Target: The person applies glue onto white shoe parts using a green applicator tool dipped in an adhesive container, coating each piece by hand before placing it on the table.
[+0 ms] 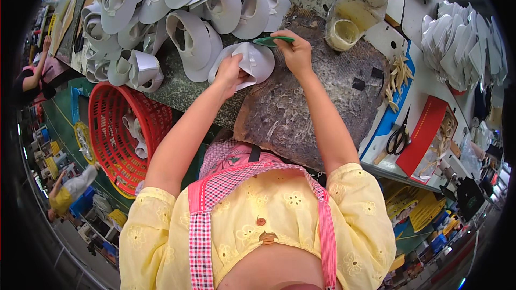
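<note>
Gripping a white shoe upper (252, 62), the left hand (230, 74) hides its edge; the right hand (294, 49) pinches a green brush (271, 41), bristles unseen.

We have one view only, from the head, looking steeply down and close over our own chest and forearms onto the bench (177, 88); fisheye bends the edges.

Short-sleeved yellow blouse (279, 209), embroidered with pale flower eyelets; small round buttons down the front. Pink-and-white gingham apron (201, 236), two straps over the shoulders, bib at the lap. Forearms bare, hands ungloved.
</note>
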Demonstrator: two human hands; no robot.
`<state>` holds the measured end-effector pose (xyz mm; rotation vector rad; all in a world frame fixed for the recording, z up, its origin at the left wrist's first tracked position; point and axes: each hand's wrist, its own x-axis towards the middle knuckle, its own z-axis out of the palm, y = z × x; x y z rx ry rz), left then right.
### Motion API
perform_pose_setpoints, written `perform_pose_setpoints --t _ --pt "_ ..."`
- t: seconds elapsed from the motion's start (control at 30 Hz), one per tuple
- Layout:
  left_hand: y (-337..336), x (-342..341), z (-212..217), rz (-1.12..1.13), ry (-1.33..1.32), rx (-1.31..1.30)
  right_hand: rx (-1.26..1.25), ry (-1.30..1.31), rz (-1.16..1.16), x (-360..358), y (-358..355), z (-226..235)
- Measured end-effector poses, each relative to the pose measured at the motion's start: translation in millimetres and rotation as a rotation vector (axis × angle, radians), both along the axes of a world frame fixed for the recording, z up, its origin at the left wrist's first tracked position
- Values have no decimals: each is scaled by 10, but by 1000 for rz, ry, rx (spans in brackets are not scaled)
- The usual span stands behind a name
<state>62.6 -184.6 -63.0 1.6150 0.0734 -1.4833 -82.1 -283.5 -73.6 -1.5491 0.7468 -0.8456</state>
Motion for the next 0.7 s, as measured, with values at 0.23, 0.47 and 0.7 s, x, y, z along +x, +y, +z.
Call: perform_pose_setpoints --t 0.23,0.47,0.7 --pt "25 19 109 35 82 -53 279 138 99 -306 155 -83" --pt "255 0 435 89 342 -424 257 -279 -44 -182 231 247" --pt "307 -82 577 153 545 -556 3 -238 -11 -240 302 581"
